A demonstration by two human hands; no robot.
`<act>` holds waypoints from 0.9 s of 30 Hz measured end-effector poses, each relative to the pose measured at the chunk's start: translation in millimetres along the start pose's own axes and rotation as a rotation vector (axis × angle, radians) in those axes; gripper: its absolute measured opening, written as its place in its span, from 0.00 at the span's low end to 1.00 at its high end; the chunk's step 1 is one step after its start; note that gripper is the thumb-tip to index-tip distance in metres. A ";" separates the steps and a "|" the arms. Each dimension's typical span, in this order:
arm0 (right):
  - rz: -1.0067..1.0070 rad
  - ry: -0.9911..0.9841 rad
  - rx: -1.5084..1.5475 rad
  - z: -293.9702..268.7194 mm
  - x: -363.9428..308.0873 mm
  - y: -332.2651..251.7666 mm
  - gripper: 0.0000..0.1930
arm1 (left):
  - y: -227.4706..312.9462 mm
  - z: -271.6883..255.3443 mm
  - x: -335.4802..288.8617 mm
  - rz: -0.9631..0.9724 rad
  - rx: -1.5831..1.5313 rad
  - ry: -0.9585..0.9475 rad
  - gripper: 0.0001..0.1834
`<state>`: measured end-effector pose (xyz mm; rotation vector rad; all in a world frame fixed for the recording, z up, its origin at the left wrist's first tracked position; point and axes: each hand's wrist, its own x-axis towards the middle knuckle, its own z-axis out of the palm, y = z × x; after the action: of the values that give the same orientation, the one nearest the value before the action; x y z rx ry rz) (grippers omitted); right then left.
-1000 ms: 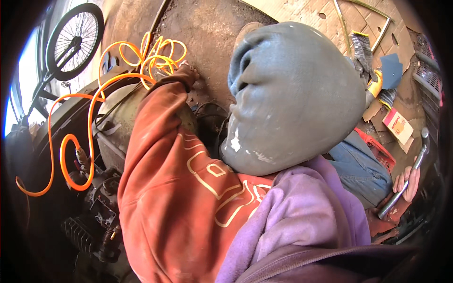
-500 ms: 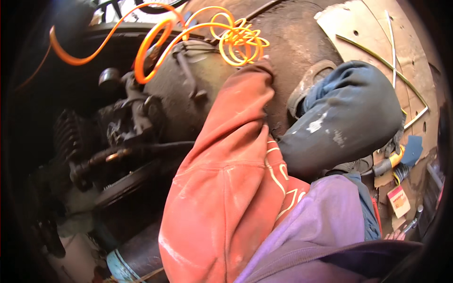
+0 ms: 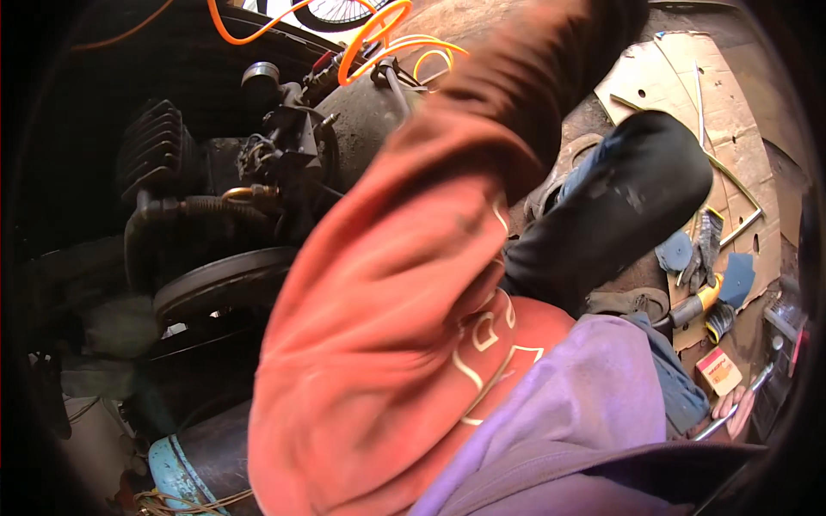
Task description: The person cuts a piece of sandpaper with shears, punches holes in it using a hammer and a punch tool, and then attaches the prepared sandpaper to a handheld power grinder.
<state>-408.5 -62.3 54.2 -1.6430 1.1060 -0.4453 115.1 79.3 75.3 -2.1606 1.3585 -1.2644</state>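
Observation:
Low at the right edge, my right hand (image 3: 738, 411) has its fingers curled around a slim silver metal rod-like tool (image 3: 757, 382). My left arm, in an orange sleeve (image 3: 430, 215), reaches up across the middle of the view. Its cuff is dark and blurred, and my left hand does not show. Left of that arm stands a dirty air compressor with a finned cylinder (image 3: 157, 148), a belt wheel (image 3: 219, 284) and a rounded tank (image 3: 361, 107). An orange coiled air hose (image 3: 376, 43) loops above the tank, partly behind the sleeve.
My bent knee (image 3: 619, 202) is right of centre. Cardboard (image 3: 731, 129) lies beyond it, with thin metal strips (image 3: 731, 176). Near my right hand are a grey glove (image 3: 705, 245), a yellow-and-black tool (image 3: 701, 301), blue sheets (image 3: 737, 277) and a small box (image 3: 719, 371). A bicycle wheel (image 3: 340, 10) stands behind.
My left arm has swung up and right, away from the hose, and the hand has left sight. My right hand shows more, with the silver tool across its fingers. The view has shifted.

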 end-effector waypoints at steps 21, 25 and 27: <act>0.031 -0.029 0.232 -47.0 -35.1 25.1 0.17 | -279.4 -119.5 -172.7 -0.121 -0.215 -1.468 0.19; 0.042 -0.037 0.253 -48.6 -35.8 25.2 0.17 | -274.9 -127.5 -180.8 -0.150 -0.237 -1.360 0.19; 0.052 -0.022 0.262 -55.1 -38.1 26.2 0.17 | -261.8 -123.9 -170.1 -0.138 -0.266 -1.304 0.19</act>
<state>-480.1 -61.4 60.1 -1.3841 1.0253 -0.5136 139.4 379.8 223.4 -2.4203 0.7721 0.4238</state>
